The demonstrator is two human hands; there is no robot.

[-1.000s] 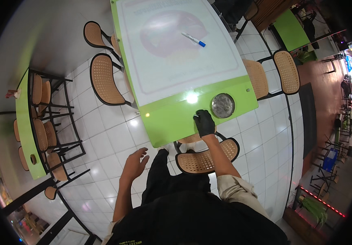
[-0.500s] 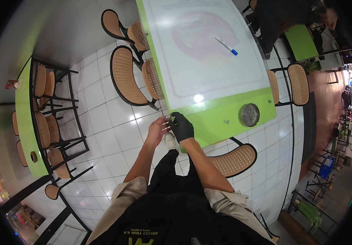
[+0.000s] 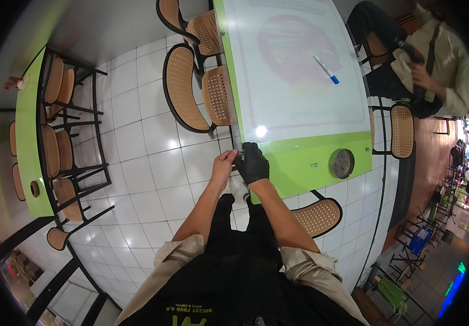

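Observation:
My bare left hand is at the left edge of the green table, its fingertips pinched round a small metal fitting. Right beside it, my right hand, in a black glove, has its fingers curled in against the same fitting at the table's edge. The fingers mostly cover the fitting, so its exact shape is hidden. A clear sheet over a pale printed poster lies on the table. On it rests a white marker with a blue cap.
A round dark ashtray and a small metal bolt-like piece sit on the table's near end. Woven-back chairs line its left side; another chair is close to my right forearm. A person is at the far right.
The view has shifted, so the table appears further right. My hands stay together at the table's left edge, the left now closer against the right. The other person has come further into view.

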